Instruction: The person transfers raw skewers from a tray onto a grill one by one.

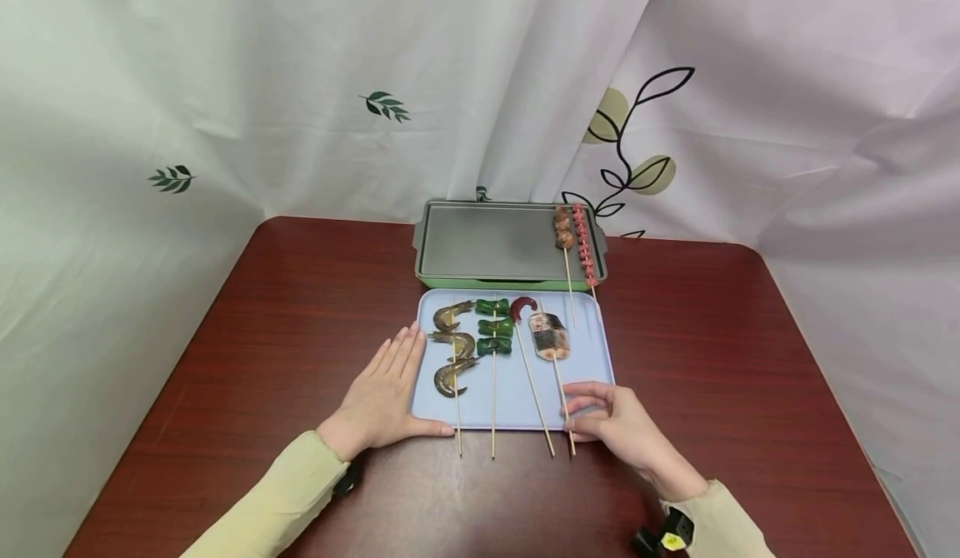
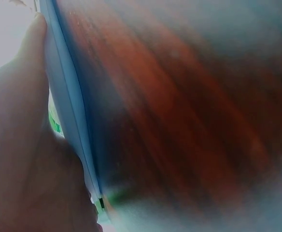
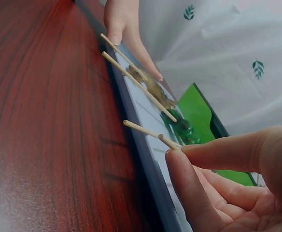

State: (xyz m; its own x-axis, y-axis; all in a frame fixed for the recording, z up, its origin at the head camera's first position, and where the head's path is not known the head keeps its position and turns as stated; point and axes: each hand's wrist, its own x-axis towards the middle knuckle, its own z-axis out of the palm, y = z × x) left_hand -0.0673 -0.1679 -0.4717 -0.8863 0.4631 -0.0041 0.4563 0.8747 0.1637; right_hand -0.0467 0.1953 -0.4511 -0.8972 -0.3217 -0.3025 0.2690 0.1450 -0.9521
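My right hand [image 1: 611, 420] pinches the stick of the fish skewer [image 1: 550, 337] between thumb and fingertips, near the tray's front right corner; the pinch shows close in the right wrist view. The left hand [image 1: 386, 391] lies with straight fingers along the left edge of the light blue tray [image 1: 472, 412], its thumb at the front edge. From left to right on the tray lie a shrimp skewer [image 1: 453, 346], a green pepper skewer [image 1: 493, 327], a skewer with a curled dark red octopus tentacle [image 1: 522, 308], and the fish skewer. Their sticks stick out past the front edge.
Behind the tray stands a green grill with a grey plate [image 1: 487, 241]. A brown meat skewer [image 1: 563, 229] and a pink skewer [image 1: 582, 246] lie at its right end, their sticks reaching over the tray. White curtains [image 1: 300, 83] hang around the brown table [image 1: 285, 308].
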